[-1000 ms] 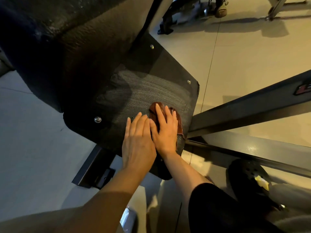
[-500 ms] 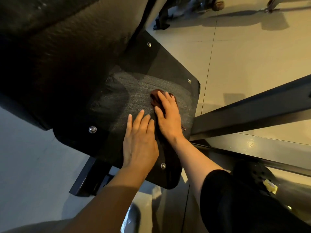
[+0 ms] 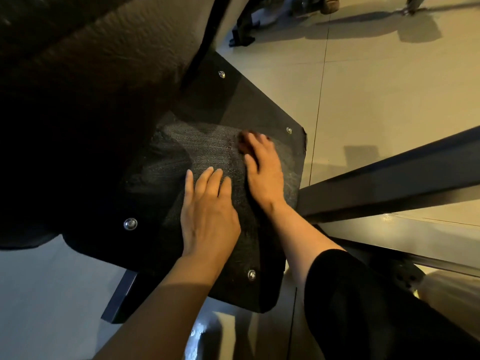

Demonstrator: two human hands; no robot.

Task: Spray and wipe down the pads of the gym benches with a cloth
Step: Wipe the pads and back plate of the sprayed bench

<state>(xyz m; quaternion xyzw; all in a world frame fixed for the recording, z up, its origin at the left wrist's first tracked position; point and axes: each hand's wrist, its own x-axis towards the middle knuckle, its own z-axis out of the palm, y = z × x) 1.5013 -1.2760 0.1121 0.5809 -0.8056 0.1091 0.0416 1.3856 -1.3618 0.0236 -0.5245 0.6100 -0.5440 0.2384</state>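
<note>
Since 0.5 s ago the right hand (image 3: 262, 172) has slid the cloth (image 3: 242, 144) further up the pad (image 3: 207, 146), toward 1 o'clock and nearer the rivet at the pad's far right corner, while the left hand (image 3: 207, 216) has stayed flat in much the same place.

Nearest, at 6 o'clock, both forearms enter from the bottom edge; the right one wears a black sleeve (image 3: 363, 307) to about the elbow. The left hand lies palm down on the textured black pad just below centre, its 4 fingers straight and close together, slightly fanned at the tips, pressing the surface and holding nothing. Its thumb is hidden under the hand.

Just beyond, toward 1 o'clock, the right hand presses the dark reddish cloth against the pad with straight fingers laid over it. The fingertips are blurred, so how far they are spread is hard to tell, and only a small smear of cloth shows past them.

4 metal rivets (image 3: 130, 224) mark the pad's corners. A larger dark cushion (image 3: 91, 87) fills 9 to 12 o'clock, its left part lost in shadow. A dark steel beam (image 3: 389, 183) runs off at 3 o'clock. Furthest, at 12 to 2 o'clock, is pale tiled floor (image 3: 376, 87) with cut-off equipment feet.
</note>
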